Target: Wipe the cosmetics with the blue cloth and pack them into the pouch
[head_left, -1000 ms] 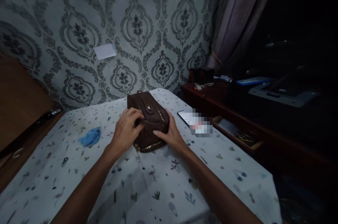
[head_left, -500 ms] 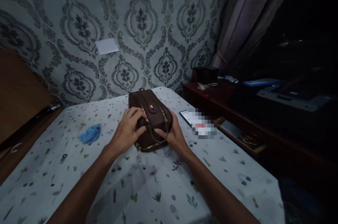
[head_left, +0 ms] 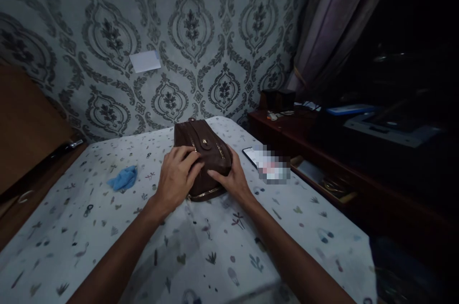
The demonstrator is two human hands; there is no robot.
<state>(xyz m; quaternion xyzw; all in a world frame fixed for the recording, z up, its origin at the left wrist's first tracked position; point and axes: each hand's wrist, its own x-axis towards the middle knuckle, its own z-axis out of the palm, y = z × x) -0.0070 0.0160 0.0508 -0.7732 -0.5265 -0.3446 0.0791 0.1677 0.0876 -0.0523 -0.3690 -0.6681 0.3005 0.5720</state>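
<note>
A dark brown bag (head_left: 206, 134) with gold zippers and a snap strap on top lies on the white patterned cloth (head_left: 201, 256). Against the bag's left side and front, my left hand (head_left: 177, 172) has its fingers bent near a zipper; whether they pinch anything is hard to make out. My right hand (head_left: 234, 175) grips the front right corner of the bag, thumb on the front face and fingers around the far side, partly hidden.
A blue crumpled cloth (head_left: 124, 178) lies left of the bag. To the right rests a phone (head_left: 253, 153), partly blurred. Beyond it are an open drawer (head_left: 344, 196) and a dark red desk (head_left: 258, 120). The patterned wall (head_left: 197, 41) stands behind.
The thin strap loop that hung over the bag's front no longer shows between my hands. My left fingers have shifted slightly, and the bag's front looks a little flatter.
</note>
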